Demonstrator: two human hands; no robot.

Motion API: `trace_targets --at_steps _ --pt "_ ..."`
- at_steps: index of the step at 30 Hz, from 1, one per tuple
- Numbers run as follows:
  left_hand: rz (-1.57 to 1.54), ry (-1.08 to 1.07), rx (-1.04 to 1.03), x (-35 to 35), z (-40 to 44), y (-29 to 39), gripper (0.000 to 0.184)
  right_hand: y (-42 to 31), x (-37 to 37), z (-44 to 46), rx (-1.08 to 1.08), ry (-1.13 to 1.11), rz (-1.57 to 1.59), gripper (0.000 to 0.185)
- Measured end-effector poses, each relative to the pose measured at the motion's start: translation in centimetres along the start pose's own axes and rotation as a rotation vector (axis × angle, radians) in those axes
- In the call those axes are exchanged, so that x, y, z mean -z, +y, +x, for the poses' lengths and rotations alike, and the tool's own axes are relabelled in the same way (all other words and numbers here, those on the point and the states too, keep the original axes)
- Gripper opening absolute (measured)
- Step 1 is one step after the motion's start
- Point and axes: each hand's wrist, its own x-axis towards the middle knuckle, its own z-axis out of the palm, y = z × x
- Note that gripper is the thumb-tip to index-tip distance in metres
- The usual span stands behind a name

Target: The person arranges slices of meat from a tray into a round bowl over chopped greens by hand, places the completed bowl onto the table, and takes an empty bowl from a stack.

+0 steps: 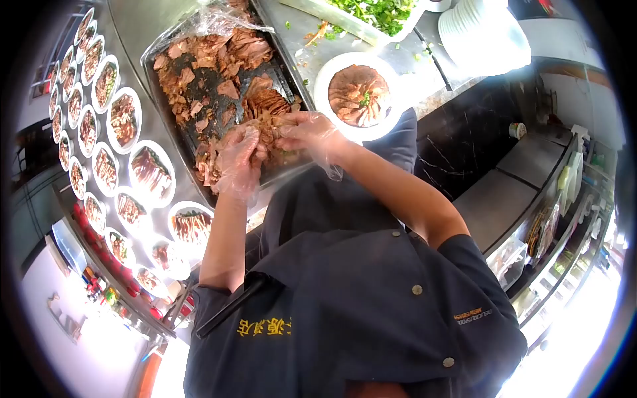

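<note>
My left hand (240, 159), in a clear plastic glove, is closed with its fingers curled around bits of cooked meat (268, 131) at the near end of a dark tray (300, 78). Beside it my right hand (310, 136), also gloved, pinches the same clump of meat from the other side. Overlapping slices of brown meat (265, 101) and loose scraps lie in the tray. Crumpled clear plastic film (206, 26) covers its far end. Just right of the tray stands a white bowl (323, 85) with fanned meat slices and a little green garnish.
Rows of filled white bowls (151, 174) cover the metal counter on the left. At the top, a white container (355, 28) holds chopped greens (378, 13). A stack of white bowls (481, 40) stands at the upper right. Scraps of green lie on the counter between them.
</note>
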Motion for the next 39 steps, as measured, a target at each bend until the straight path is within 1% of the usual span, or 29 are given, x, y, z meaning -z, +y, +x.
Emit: trace_targets --at_steps 3,4,5,7,8,9,10,11,12,14,15,16,17,19,20,21,23,24,25,27,28,29,31,32,33,35,36,37,39 --pt "-0.039 -0.085 0.042 -2.2 1.2 -1.5 0.025 0.1 2.2 -1.6 0.072 0.003 0.063 0.047" --pt "-0.015 -0.121 0.049 -3.7 1.8 -2.4 0.027 -0.9 3.8 -2.8 0.134 -0.033 -0.033 0.044" --pt "-0.029 -0.206 0.064 -5.3 2.6 -3.1 0.028 -1.3 5.2 -3.6 0.142 -0.014 -0.034 0.044" --pt "-0.044 -0.364 0.099 -8.4 4.7 -5.1 0.03 -1.4 7.8 -4.5 0.343 0.166 -0.032 0.041" --pt "-0.037 -0.4 0.124 -9.8 6.1 -6.2 0.031 -1.1 9.3 -4.5 0.454 0.286 -0.076 0.039" --pt "-0.028 -0.433 0.147 -11.0 7.4 -7.2 0.032 -1.7 10.1 -4.6 0.469 0.392 -0.092 0.04" --pt "0.036 -0.404 0.171 -11.9 8.2 -7.8 0.036 -2.5 11.5 -4.4 0.415 0.505 -0.286 0.036" --pt "0.013 -0.383 0.185 -12.9 8.8 -8.4 0.037 -3.0 12.7 -4.2 0.356 0.615 -0.477 0.032" --pt "0.015 -0.384 0.222 -13.5 9.4 -8.7 0.038 -3.1 12.8 -4.4 0.359 0.626 -0.466 0.032" --pt "0.027 -0.39 0.265 -14.2 10.2 -9.3 0.039 -3.6 13.2 -4.7 0.451 0.912 -0.81 0.024" --pt "0.077 -0.394 0.218 -15.3 9.8 -9.3 0.04 -3.5 13.6 -4.7 0.448 0.921 -0.802 0.024" --pt "0.124 -0.396 0.172 -16.0 9.5 -9.5 0.041 -3.3 13.9 -4.7 0.592 0.972 -0.825 0.022" --pt "0.13 -0.398 0.181 -16.3 9.8 -9.9 0.041 -3.1 14.2 -4.6 0.736 1.022 -0.847 0.02" --pt "0.66 -0.345 -0.074 -16.8 11.4 -11.4 0.042 -3.1 14.4 -4.8 0.761 1.053 -0.891 0.02" --pt "0.836 -0.281 -0.169 -16.6 12.5 -12.3 0.04 -3.2 14.3 -4.8 0.795 1.072 -0.942 0.021" --pt "0.838 -0.288 -0.168 -17.0 12.2 -12.1 0.04 -3.1 14.1 -4.4 0.875 0.999 -0.896 0.023" --pt "0.946 -0.243 -0.272 -17.4 11.2 -11.3 0.041 -2.5 13.5 -4.2 0.983 0.959 -1.135 0.028" --pt "1.001 -0.199 -0.327 -18.0 9.7 -10.1 0.04 -2.0 13.5 -4.3 0.909 0.941 -1.289 0.034" --pt "1.003 -0.202 -0.329 -17.6 9.4 -10.1 0.04 -1.4 13.8 -4.3 0.91 0.944 -1.288 0.034" --pt "0.572 -0.226 -0.1 -16.1 9.9 -10.3 0.038 -0.3 14.3 -4.4 0.966 0.893 -1.279 0.037" --pt "0.713 -0.27 -0.174 -15.4 10.5 -10.2 0.033 -0.1 14.6 -4.6 0.981 0.862 -1.258 0.041" --pt "0.711 -0.265 -0.17 -15.1 10.8 -10.9 0.033 0.1 14.7 -4.5 0.977 0.857 -1.26 0.041" --pt "0.78 -0.205 -0.202 -15.0 11.7 -12.0 0.025 -0.6 14.4 -4.6 1.087 0.862 -1.305 0.043" --pt "0.835 -0.192 -0.278 -15.0 12.2 -12.5 0.022 -0.9 14.5 -4.5 1.089 0.861 -1.307 0.043" --pt "0.834 -0.191 -0.278 -15.2 12.2 -12.5 0.022 -1.0 14.9 -4.3 1.061 0.843 -1.35 0.043" --pt "0.577 -0.141 -0.239 -15.7 12.1 -12.5 0.024 -1.1 15.3 -4.1 1.037 0.827 -1.393 0.043" --pt "0.47 -0.085 -0.176 -16.4 11.2 -11.5 0.023 -0.9 15.9 -4.1 1.034 0.807 -1.368 0.042" --pt "0.47 -0.086 -0.179 -16.3 10.8 -10.7 0.023 -1.2 15.8 -4.3 1.03 0.787 -1.341 0.041" --pt "0.338 -0.076 -0.084 -15.7 10.3 -9.5 0.023 -1.9 14.8 -5.1 1.007 0.772 -1.353 0.041"
